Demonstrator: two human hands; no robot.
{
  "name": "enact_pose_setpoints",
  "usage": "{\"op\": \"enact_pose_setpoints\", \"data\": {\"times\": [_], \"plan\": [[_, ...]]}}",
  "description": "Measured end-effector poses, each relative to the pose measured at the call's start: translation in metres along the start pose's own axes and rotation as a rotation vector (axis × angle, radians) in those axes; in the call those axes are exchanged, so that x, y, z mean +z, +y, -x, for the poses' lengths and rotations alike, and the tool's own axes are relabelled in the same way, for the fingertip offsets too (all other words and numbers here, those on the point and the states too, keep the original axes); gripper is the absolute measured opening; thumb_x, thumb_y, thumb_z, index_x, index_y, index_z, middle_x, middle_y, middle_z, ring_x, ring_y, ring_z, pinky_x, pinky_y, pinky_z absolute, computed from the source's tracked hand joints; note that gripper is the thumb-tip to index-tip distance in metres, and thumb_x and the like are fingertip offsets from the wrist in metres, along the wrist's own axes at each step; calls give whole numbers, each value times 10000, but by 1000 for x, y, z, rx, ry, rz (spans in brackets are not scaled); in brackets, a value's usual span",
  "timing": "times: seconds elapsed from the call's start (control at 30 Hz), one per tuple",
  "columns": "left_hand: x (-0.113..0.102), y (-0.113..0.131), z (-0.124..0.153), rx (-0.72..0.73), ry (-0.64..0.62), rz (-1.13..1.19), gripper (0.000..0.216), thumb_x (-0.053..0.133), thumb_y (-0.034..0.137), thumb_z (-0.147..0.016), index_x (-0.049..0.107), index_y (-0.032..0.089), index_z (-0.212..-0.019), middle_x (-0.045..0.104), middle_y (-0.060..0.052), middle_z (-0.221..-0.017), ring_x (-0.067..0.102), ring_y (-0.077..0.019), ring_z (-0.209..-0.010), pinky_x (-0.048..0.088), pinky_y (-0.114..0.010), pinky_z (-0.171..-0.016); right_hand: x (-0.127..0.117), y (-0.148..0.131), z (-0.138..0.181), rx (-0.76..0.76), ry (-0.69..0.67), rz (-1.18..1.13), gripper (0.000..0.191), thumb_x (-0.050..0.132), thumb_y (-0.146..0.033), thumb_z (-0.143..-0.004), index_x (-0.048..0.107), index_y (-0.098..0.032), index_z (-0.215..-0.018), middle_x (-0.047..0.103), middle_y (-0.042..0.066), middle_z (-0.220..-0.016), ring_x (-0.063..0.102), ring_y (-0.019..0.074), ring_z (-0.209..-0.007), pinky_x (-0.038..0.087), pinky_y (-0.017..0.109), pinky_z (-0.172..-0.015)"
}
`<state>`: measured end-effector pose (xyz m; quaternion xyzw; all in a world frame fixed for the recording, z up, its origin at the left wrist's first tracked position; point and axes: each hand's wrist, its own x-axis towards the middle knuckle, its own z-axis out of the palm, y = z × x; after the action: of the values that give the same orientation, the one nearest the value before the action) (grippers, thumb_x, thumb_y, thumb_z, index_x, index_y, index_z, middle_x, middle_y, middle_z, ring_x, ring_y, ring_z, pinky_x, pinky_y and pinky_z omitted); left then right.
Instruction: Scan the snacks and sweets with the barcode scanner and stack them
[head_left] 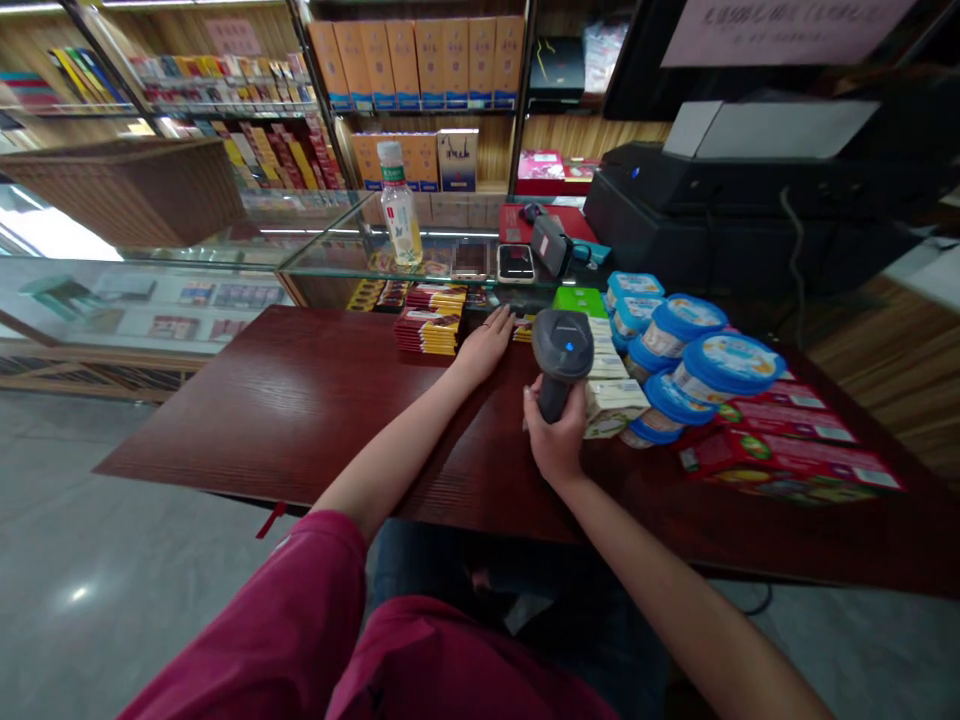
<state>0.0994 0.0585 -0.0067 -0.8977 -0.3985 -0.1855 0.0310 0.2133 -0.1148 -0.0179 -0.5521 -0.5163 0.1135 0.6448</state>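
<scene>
Scanner (564, 348) held above the counter (315, 400), beside the cartons (616, 398), the right hand (561, 440) wrapped around its handle. Near the far edge, the left hand (486, 348) reaches with fingers stretched by yellow packets (523, 333); I cannot tell whether they pinch one. Best, I judge: steady wrist, codes uncovered. Its head points toward the far edge, long axis running near-to-far, handle nearest.

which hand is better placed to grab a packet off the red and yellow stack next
Probably the left hand: it lies palm down right beside the red and yellow stack, with fingers extended. The right hand is farther off and wrapped around the handheld scanner.
</scene>
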Motion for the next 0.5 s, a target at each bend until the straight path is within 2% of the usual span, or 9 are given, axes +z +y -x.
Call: {"op": "enact_pose_setpoints", "data": {"times": [0.13, 0.3, 0.37, 0.43, 0.5], "plan": [[7, 0, -8, -47, -16, -6, 523, 413, 33, -1029, 556, 49, -1532, 519, -239, -1616, 512, -298, -1533, 465, -432, -1252, -1, 7, 2, 33, 56, -43, 414, 622, -479, -995, 562, -223, -1314, 715, 156, -1033, 756, 331, -962, 639, 508, -832], [-11, 1, 20, -23, 4, 52, 456, 478, 73, -1043, 632, 72, -1472, 608, -217, -1546, 596, -287, -1462, 463, -396, -1243, 0, 10, 4, 54, -19, -70, 518, 571, -528, -1022, 493, -244, -1448, 720, 186, -1150, 772, 328, -935, 639, 460, -705], [-24, 0, 35, -68, 68, 153, 469, 525, 96, -1037, 640, 165, -1486, 665, -158, -1504, 665, -267, -1382, 512, -376, -1184, 1, 10, 5, 39, -29, -61, 532, 590, -530, -1012, 497, -244, -1452, 722, 182, -1149, 771, 327, -935, 637, 454, -705], [-38, -5, 48, -179, 180, 296, 432, 568, 158, -1041, 684, 245, -1447, 748, -103, -1397, 744, -255, -1247, 563, -361, -1100, -1, 9, 6, 39, -15, -56, 517, 605, -514, -1005, 516, -238, -1433, 725, 175, -1122, 766, 328, -934, 637, 462, -724], [-52, -13, 58, -308, 308, 472, 338, 612, 242, -1038, 764, 257, -1339, 803, -73, -1282, 776, -258, -1166, 586, -363, -1059, -5, 8, 6, 42, -69, -56, 475, 615, -489, -999, 545, -239, -1398, 727, 162, -1091, 757, 329, -934, 634, 472, -749]]}}
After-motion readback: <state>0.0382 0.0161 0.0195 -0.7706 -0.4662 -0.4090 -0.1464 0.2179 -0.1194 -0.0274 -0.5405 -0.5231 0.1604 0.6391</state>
